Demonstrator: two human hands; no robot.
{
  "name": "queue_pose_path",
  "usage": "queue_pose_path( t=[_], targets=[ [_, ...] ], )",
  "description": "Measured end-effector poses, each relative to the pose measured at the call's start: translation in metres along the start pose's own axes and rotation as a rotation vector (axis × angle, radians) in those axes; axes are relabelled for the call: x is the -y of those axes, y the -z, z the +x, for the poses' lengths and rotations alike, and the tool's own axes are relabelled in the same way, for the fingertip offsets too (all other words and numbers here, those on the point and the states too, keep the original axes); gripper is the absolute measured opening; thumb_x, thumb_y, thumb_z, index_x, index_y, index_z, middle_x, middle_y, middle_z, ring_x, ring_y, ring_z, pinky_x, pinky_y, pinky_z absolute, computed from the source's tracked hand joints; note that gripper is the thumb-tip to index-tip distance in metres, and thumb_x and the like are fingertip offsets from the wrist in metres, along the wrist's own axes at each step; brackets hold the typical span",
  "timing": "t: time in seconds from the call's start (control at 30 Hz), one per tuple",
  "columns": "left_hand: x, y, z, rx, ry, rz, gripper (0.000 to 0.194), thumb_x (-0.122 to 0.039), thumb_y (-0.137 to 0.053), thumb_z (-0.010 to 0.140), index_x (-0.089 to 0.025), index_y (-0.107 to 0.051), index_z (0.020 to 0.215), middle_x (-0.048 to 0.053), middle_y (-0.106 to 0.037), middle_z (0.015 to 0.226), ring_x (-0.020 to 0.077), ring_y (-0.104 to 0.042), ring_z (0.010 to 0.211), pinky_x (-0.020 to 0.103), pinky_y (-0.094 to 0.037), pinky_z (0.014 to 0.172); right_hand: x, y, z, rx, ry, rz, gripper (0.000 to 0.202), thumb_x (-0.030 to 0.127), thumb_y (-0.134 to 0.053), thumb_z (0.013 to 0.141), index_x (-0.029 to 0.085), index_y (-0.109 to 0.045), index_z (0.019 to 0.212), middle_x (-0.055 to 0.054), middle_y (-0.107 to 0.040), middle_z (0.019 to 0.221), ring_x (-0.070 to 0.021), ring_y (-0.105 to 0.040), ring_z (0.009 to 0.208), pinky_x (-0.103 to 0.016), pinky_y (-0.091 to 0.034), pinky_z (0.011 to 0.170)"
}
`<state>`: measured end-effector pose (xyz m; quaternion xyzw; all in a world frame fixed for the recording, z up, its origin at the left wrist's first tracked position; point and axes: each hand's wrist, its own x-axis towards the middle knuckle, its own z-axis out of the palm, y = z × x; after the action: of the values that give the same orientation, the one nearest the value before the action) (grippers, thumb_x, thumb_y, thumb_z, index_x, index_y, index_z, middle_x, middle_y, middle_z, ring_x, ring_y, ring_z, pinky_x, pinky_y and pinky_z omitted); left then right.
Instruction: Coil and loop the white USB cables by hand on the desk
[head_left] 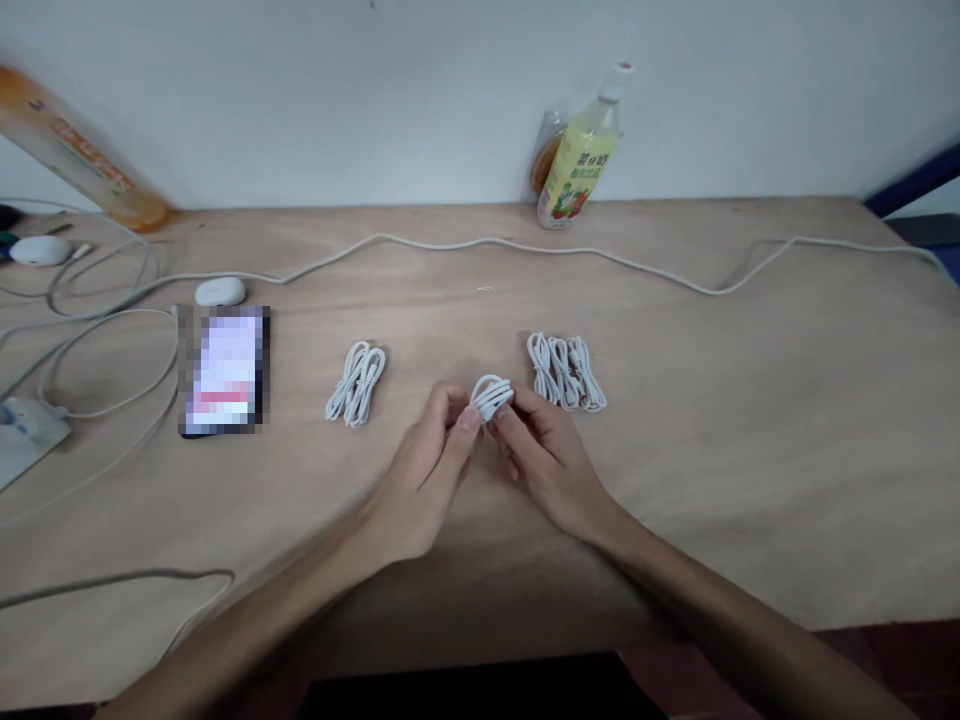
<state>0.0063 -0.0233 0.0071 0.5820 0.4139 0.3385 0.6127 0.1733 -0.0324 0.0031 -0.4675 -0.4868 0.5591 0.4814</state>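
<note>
A coiled white cable [493,393] is held up between both hands in the middle of the head view, over the table. My left hand [431,455] is closed on its left side, thumb pressed on the loops. On the other side my right hand [546,448] pinches the same coil between thumb and fingers. The lower part of the coil is hidden by the thumbs. Left of my hands lie bundled white cables [355,384], side by side. Several more cable bundles [566,372] lie in a row just beyond my right hand.
A phone [225,370] with a blurred screen and a white earbud case [220,291] lie at left, among loose cords. One long white cord [487,241] crosses the back of the table [750,450]. A yellow drink bottle [581,160] and an orange bottle [82,155] stand by the wall.
</note>
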Motion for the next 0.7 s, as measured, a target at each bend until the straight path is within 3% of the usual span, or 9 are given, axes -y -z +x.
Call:
queue_pose_path(
  t=[0.17,0.47,0.7],
  targets=[
    [0.0046,-0.0018,-0.0006,0.028,-0.037,-0.056,0.034,-0.056,-0.050,0.114,-0.025,-0.050,0.127,-0.003,-0.055,0.083,0.0143,-0.046,0.066,0.029,-0.042,0.060,-0.0009,0.0011,0.0010,0.016,-0.065,0.077,0.042,0.061,-0.067,0.102,0.023,-0.060,0.084,0.008,-0.046,0.063,-0.0089,-0.039,0.049,-0.024,-0.032,0.044],
    [0.0062,-0.0035,0.0002,-0.016,-0.004,-0.113,0.030,-0.054,-0.051,0.114,-0.025,-0.048,0.112,-0.005,-0.051,0.085,0.0118,-0.042,0.066,0.026,-0.039,0.058,-0.0020,0.0025,0.0052,0.081,-0.203,0.195,0.049,0.066,-0.072,0.096,0.023,-0.058,0.077,0.008,-0.047,0.060,-0.0083,-0.038,0.048,-0.024,-0.030,0.044],
    [0.0064,-0.0027,0.0042,-0.019,0.040,-0.224,0.029,-0.053,-0.056,0.113,-0.025,-0.048,0.113,-0.007,-0.048,0.081,0.0108,-0.040,0.066,0.023,-0.037,0.056,-0.0021,0.0007,0.0015,0.032,-0.139,0.100,0.040,0.060,-0.069,0.101,0.024,-0.063,0.085,0.006,-0.050,0.065,-0.0111,-0.040,0.053,-0.026,-0.033,0.047]
  ],
)
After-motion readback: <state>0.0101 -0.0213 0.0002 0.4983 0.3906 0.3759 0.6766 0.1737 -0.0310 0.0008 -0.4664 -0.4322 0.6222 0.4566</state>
